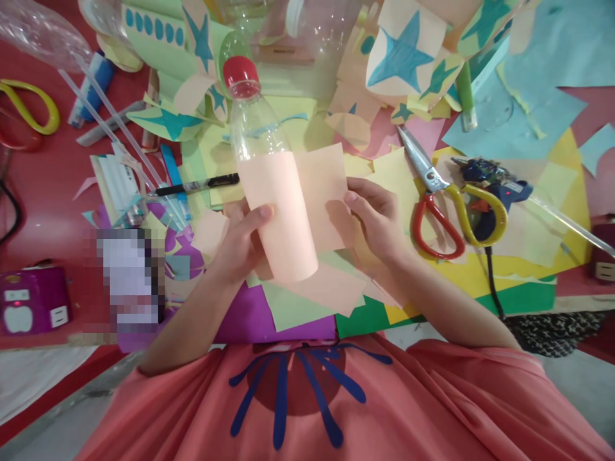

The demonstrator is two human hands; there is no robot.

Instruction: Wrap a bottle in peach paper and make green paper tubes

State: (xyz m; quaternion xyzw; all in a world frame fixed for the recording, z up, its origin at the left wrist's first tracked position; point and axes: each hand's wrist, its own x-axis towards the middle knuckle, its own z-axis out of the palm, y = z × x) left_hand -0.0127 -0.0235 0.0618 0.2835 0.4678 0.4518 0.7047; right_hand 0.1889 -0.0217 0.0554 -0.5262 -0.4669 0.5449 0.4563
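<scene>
A clear plastic bottle [262, 121] with a red cap [240, 72] leans slightly to the left in the middle of the view. Pale pink paper [281, 218] lies around its lower part, and a flap of the paper [324, 186] extends to the right. My left hand [243, 234] grips the paper-covered bottle from the left, its thumb on the front. Between thumb and fingers, my right hand [377, 214] pinches the right edge of the flap. Under and around both are loose paper sheets [298, 307].
Large scissors [435, 182] with red and yellow handles and a glue gun [494, 186] with a cable lie at the right. A black pen [196, 186] and straws [115, 121] are at the left. Star-decorated papers [401, 54] and more bottles [43, 32] stand farther back.
</scene>
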